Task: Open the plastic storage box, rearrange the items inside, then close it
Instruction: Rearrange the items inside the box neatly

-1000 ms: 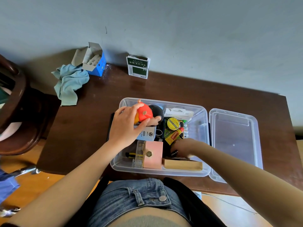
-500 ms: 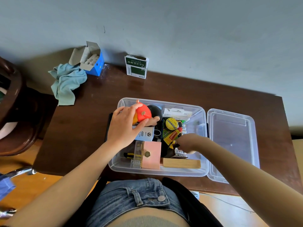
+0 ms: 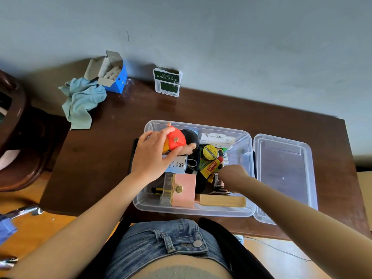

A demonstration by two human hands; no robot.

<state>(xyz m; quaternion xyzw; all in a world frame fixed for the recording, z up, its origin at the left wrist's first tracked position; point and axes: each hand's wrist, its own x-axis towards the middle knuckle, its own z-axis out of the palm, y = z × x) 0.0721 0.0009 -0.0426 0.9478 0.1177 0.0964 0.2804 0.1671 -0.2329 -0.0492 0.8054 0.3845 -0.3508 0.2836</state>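
**Both hands inside the open storage box**

At the upper left of the frame I see a light blue cloth [image 3: 81,101] lying on the dark bench [image 3: 104,158], touching an open blue carton [image 3: 112,76], with a green and white packet [image 3: 168,82] standing further right against the wall. The clear plastic storage box [image 3: 244,212] sits at centre frame, uncovered. My left hand [image 3: 153,158] has its grip curled round a red and orange toy figure [image 3: 174,138] at the box's upper left corner, with the thumb pressed on the figure's underside. Below it a pink block [image 3: 185,190] stands by the near wall, and a wooden block [image 3: 222,201] lies to its right. A yellow tape roll [image 3: 210,152] and a yellow Carmex tube [image 3: 211,168] lie mid-box. My right hand [image 3: 233,176] reaches down among the small items just right of the tube; its fingers are hidden, so I cannot tell its grip. The clear lid [image 3: 283,174] lies upturned just beside the box's right side.
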